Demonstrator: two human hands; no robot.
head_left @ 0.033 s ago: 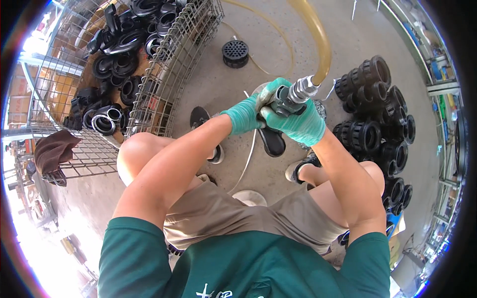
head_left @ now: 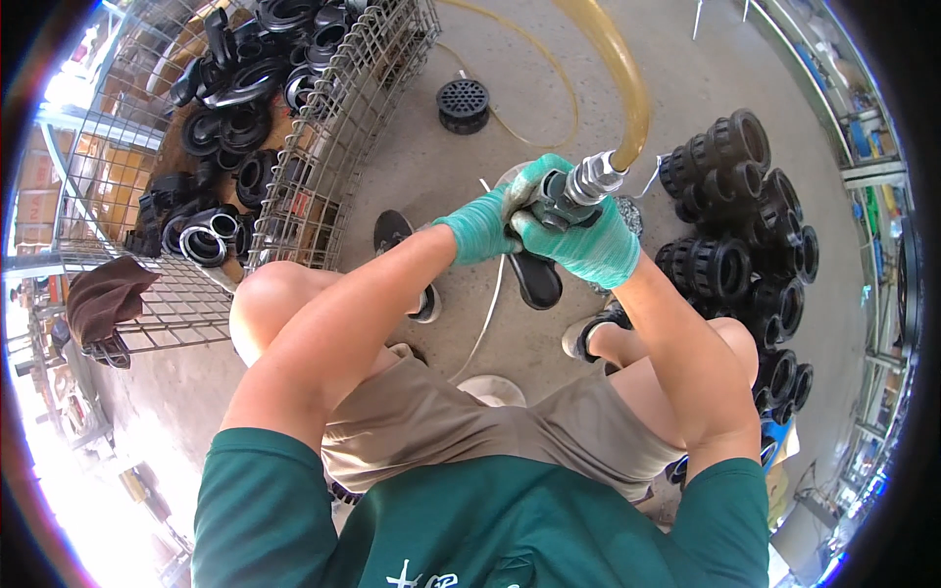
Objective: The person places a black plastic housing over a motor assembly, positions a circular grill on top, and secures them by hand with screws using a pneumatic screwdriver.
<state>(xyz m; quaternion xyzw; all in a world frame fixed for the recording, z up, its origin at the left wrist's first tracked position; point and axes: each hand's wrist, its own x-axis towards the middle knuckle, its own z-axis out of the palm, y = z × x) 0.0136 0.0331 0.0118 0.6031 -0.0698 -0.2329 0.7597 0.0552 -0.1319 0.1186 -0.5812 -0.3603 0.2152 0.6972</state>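
Hardly anything has shifted since the earlier frame: seen from my head, the thick yellowish hose (head_left: 632, 98) now leans slightly further left at its top, and the silver fitting (head_left: 595, 178) on its end sits a touch lower and further left. My arms lie almost as they did.

Still in the head view, I have both green gloves closed round a dark metal piece (head_left: 557, 208), which is out in front of me above the floor (head_left: 686, 88), between my knees and a little beyond them. My left grip (head_left: 490, 223) wraps it from the left and my right grip (head_left: 591, 245) from the right, the two gloves touching. The fitting joins the piece at its upper right. Under my gloves shows a black rounded end (head_left: 539, 282); I can't tell whether it belongs to what I'm holding.

On my left stands a wire basket (head_left: 319, 181) with black ring-shaped parts (head_left: 245, 127) heaped inside and a brown cloth (head_left: 111, 294) over its near corner. Ahead, a round black grate (head_left: 463, 104) rests on the floor. Ribbed black rings (head_left: 720, 267) are piled to my right.
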